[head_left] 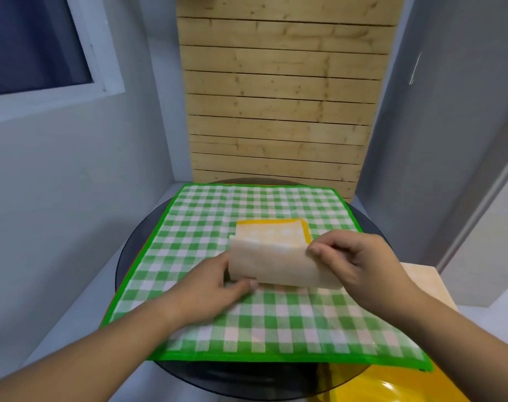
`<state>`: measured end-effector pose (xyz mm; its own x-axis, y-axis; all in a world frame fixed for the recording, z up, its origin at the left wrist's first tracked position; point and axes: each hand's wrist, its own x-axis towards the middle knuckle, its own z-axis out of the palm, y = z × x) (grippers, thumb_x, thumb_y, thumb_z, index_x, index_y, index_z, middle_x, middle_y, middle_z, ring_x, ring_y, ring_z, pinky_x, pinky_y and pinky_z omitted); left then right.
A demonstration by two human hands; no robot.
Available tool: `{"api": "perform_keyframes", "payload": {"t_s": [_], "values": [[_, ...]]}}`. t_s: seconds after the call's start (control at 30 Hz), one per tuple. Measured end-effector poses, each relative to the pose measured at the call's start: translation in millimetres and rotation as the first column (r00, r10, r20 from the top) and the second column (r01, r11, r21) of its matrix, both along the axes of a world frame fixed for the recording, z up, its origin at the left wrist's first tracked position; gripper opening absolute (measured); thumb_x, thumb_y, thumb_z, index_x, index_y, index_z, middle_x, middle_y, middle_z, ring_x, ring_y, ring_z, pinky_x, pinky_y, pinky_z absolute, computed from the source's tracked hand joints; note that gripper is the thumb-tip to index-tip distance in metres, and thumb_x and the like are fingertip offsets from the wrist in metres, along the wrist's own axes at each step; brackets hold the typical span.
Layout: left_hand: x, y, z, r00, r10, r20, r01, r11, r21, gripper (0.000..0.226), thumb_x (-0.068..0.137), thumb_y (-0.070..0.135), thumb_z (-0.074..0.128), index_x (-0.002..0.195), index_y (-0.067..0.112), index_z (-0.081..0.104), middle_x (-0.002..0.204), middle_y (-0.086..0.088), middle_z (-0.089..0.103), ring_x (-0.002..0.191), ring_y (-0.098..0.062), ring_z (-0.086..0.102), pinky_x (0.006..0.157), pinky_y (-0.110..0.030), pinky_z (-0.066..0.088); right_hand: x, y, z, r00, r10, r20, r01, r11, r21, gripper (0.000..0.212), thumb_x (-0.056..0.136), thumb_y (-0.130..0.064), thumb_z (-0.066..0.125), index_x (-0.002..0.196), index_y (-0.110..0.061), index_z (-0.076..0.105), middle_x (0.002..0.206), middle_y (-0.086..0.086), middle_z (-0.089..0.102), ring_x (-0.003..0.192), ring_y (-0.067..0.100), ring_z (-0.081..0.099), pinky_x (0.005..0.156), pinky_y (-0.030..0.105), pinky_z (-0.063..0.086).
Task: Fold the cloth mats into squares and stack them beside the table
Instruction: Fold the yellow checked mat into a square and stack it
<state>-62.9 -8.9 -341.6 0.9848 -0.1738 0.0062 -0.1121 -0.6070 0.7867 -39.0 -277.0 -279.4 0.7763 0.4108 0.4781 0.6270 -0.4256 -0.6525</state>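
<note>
A small yellow checked cloth mat (276, 253), partly folded, lies on a large green checked mat (206, 216) spread over the round dark table (131, 248). My right hand (351, 259) pinches the yellow mat's right edge and holds its near flap lifted, pale underside showing. My left hand (218, 285) grips the flap's lower left corner, thumb under the fold and fingers hidden behind the cloth. An orange edge of another mat peeks out below the green one at the left.
A pale yellow folded mat (427, 282) rests on a surface right of the table. A yellow object (372, 387) sits below the table's front right edge. A wooden slat panel (276, 111) stands behind the table, with walls close on both sides.
</note>
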Motion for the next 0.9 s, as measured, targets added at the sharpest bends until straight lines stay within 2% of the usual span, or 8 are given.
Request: {"api": "perform_keyframes", "payload": {"t_s": [0.13,0.27,0.47,0.6,0.7,0.8,0.83,0.9], "values": [[3,-6,4,0.998,0.056,-0.035,-0.059,0.991,-0.117,0.024,0.099,0.035,0.062,0.123,0.034,0.065,0.114,0.020,0.073,0.104,0.000,0.067,0.097,-0.033,0.054,8,3,8,0.985,-0.045,-0.169,0.087,0.964,0.250,0.006,0.083,-0.032,0.076,0.082,-0.027,0.074,0.084,-0.013,0.072,0.079,0.001,0.063,0.067,0.010,0.045],[10,-11,8,0.987,0.147,-0.061,-0.157,0.962,-0.224,0.016,0.100,0.030,0.062,0.112,0.026,0.071,0.107,0.015,0.076,0.099,-0.005,0.071,0.097,-0.038,0.055,19,5,-4,0.923,0.015,-0.386,0.143,0.915,0.377,0.033,0.087,-0.044,0.067,0.106,-0.017,0.068,0.082,-0.015,0.071,0.075,-0.002,0.064,0.065,0.009,0.046],[24,-17,9,0.959,0.249,-0.136,-0.270,0.949,-0.164,0.022,0.099,0.035,0.063,0.118,0.025,0.068,0.106,0.014,0.075,0.095,-0.001,0.071,0.094,-0.034,0.057,43,7,-47,0.830,-0.229,-0.508,0.208,0.973,-0.100,0.037,0.093,-0.028,0.063,0.129,-0.024,0.052,0.072,-0.005,0.065,0.064,0.009,0.061,0.058,0.023,0.045],[30,-18,12,0.939,0.301,-0.165,-0.314,0.948,-0.056,0.059,0.096,0.031,0.068,0.147,0.025,0.039,0.099,0.002,0.067,0.078,-0.002,0.064,0.059,-0.012,0.046,46,7,-60,0.863,-0.292,-0.412,0.207,0.949,-0.237,0.063,0.093,-0.031,0.062,0.147,-0.030,0.030,0.067,-0.005,0.060,0.057,0.005,0.056,0.055,0.021,0.039],[31,-16,12,0.945,0.280,-0.168,-0.284,0.959,-0.001,0.068,0.095,0.032,0.068,0.153,0.028,0.033,0.103,0.004,0.062,0.087,-0.009,0.065,0.074,-0.020,0.050,47,9,-64,0.884,-0.336,-0.326,0.219,0.912,-0.345,0.053,0.095,-0.036,0.058,0.143,-0.032,0.038,0.070,-0.008,0.061,0.066,0.006,0.059,0.058,0.020,0.041],[32,-16,8,0.948,0.263,-0.179,-0.249,0.964,0.093,0.071,0.092,0.043,0.069,0.154,0.026,0.038,0.140,0.006,0.055,0.124,-0.013,0.056,0.108,-0.032,0.045,47,12,-65,0.895,-0.369,-0.252,0.227,0.861,-0.455,0.045,0.095,-0.045,0.054,0.138,-0.032,0.050,0.102,-0.013,0.064,0.100,0.013,0.062,0.083,0.025,0.047],[32,-16,6,0.948,0.248,-0.198,-0.233,0.968,0.092,0.077,0.086,0.052,0.070,0.153,0.027,0.040,0.148,0.006,0.050,0.130,-0.014,0.053,0.111,-0.036,0.044,47,12,-65,0.895,-0.379,-0.234,0.231,0.845,-0.482,0.048,0.093,-0.049,0.053,0.138,-0.033,0.051,0.116,-0.012,0.065,0.109,0.015,0.060,0.090,0.028,0.047],[31,-19,3,0.950,0.225,-0.219,-0.208,0.973,0.098,0.078,0.071,0.071,0.067,0.140,0.038,0.052,0.140,0.007,0.054,0.117,-0.011,0.062,0.102,-0.037,0.052,46,15,-66,0.893,-0.402,-0.203,0.244,0.812,-0.531,0.057,0.089,-0.062,0.051,0.138,-0.033,0.050,0.133,-0.009,0.060,0.117,0.016,0.057,0.097,0.032,0.046]]}}
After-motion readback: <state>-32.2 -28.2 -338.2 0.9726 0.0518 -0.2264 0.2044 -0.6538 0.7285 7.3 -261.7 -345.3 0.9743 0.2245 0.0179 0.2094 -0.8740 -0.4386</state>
